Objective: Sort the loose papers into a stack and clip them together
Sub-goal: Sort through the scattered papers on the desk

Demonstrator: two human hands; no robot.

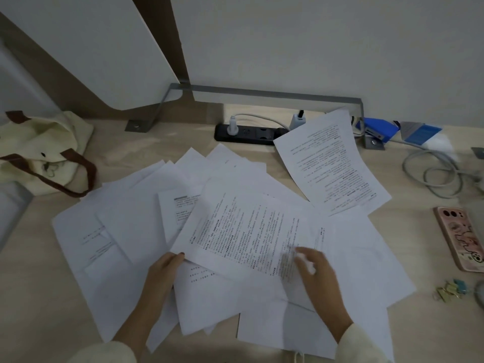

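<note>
Papers lie fanned and overlapping across the desk, with one printed sheet on top. The left hand pinches that sheet's near-left corner. The right hand lies on its near-right part, too blurred to tell whether the fingers grasp. Small clips sit by the desk's right edge, apart from the sheets, near a phone. A tote bag rests far left.

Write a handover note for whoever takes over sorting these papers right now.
Hands: left hand pinches the lower-left edge of the top printed sheet; right hand, blurred, lies on that sheet, grip unclear.
Loose papers lie fanned over the desk; one sheet sits apart by the power strip.
Clips lie at the desk's right, untouched.
Nothing stacked yet. Left: gather, square, clip.
</note>
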